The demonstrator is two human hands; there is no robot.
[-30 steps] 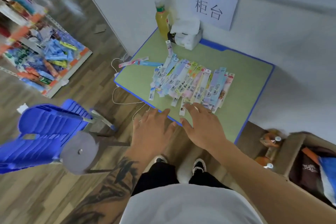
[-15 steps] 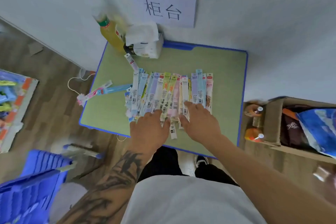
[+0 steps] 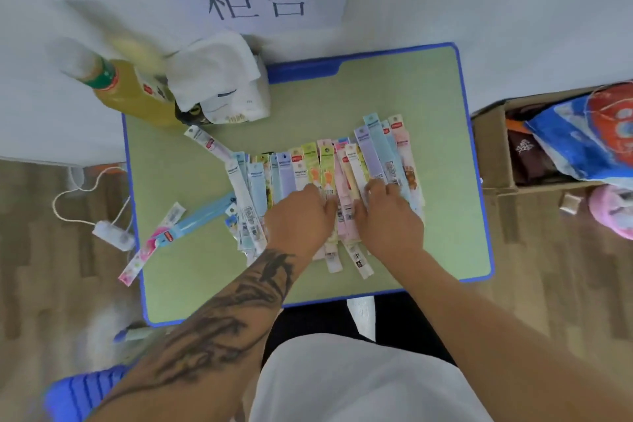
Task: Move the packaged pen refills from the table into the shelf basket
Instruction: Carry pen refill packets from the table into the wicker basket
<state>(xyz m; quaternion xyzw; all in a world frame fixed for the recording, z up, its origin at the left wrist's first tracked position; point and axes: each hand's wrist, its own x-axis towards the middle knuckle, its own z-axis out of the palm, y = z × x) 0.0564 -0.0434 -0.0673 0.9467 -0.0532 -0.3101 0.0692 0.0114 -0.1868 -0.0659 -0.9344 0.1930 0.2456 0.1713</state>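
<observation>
Head view, gathering stage: the packaged pen refills [image 3: 329, 188] lie fanned in an overlapping row across the middle of the green worktop [image 3: 428, 106], their long axes running roughly from 12 to 6 o'clock, with a few strays [image 3: 178, 233] angled off at about 9 o'clock near the worktop's blue edge, one of them overhanging it, and a single pack [image 3: 205, 142] at about 11 o'clock, just beside the tissue pack [image 3: 219, 79] and the tilted drink bottle [image 3: 133, 92]. Judge these packs as light, thin and flat, with glossy sleeves that slide readily over one another; a loose bundle is likely to splay or shed its outer pieces, so take hold across the middle of the stack, squeezing the row together from both flanks, not at the narrow hanging tabs. Your left hand [image 3: 301, 216] rests palm-down on the refills at the centre of the row, fingers extended and only slightly bent, pressing rather than gripping. Your right hand [image 3: 390, 216] lies beside it at 3 o'clock, also palm-down, with its fingertips bent onto the packs; whether they already pinch any pack cannot be told from this view. Neither hand has lifted a bundle yet. The shelf basket is not in view, so the carry is still wholly ahead. A cardboard box [image 3: 493, 147] stands beside the worktop at 3 o'clock.
</observation>
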